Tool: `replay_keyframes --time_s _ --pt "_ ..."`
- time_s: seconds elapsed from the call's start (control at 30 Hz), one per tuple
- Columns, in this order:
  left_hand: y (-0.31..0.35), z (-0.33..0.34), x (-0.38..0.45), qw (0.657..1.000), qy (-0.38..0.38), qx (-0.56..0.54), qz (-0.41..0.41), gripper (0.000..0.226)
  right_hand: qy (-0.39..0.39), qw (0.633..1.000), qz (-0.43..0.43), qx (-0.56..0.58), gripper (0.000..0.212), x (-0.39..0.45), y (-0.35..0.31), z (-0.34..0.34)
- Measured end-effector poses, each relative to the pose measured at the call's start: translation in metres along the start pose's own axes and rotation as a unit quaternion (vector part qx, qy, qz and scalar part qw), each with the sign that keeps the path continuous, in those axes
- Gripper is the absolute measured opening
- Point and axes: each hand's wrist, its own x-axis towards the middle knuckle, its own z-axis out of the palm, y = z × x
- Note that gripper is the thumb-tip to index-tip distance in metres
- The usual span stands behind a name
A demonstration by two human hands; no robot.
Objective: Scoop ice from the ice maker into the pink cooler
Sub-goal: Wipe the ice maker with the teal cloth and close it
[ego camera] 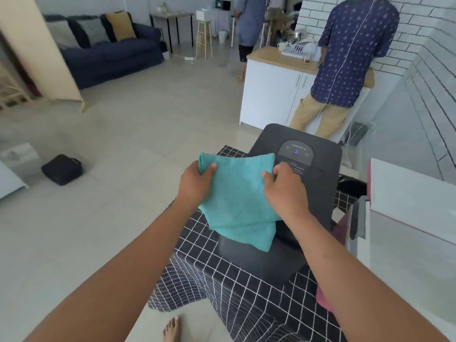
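A black ice maker [318, 178] with a lit control panel stands on a table under a black grid-pattern cloth [246, 287]. Its lid is down. Over its front left I hold a folded teal cloth [239, 201] with both hands. My left hand [195, 183] pinches the cloth's upper left corner. My right hand [286, 191] grips its right edge, just in front of the panel. The pink cooler [407, 206] with a white lid sits at the right edge of the view, close beside the ice maker. No scoop or ice shows.
A person in a dark patterned shirt [352, 53] stands at a white counter [276, 92] behind the table. Another person [249, 23] stands farther back. A black bag [63, 169] lies on the tiled floor to the left. A dark sofa [108, 50] is far left.
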Motion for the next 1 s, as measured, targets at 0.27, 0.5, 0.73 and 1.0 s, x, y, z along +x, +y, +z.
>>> replay_keyframes --time_s 0.27,0.5,0.73,1.0 --pt "-0.031 -0.084 0.069 0.997 -0.013 -0.055 0.054 0.024 0.015 0.993 -0.011 0.12 0.003 0.012 -0.087 0.076" --pt "-0.079 -0.108 0.148 0.994 -0.089 -0.012 0.057 0.024 0.018 0.995 0.038 0.086 0.022 0.018 -0.122 0.169" --pt "-0.152 -0.057 0.192 0.976 -0.219 0.006 0.014 0.029 0.005 0.983 0.179 0.042 0.032 0.024 -0.093 0.244" --pt "-0.224 -0.004 0.215 0.957 -0.281 0.055 -0.039 0.037 -0.004 0.958 0.288 -0.009 0.042 0.037 -0.041 0.296"
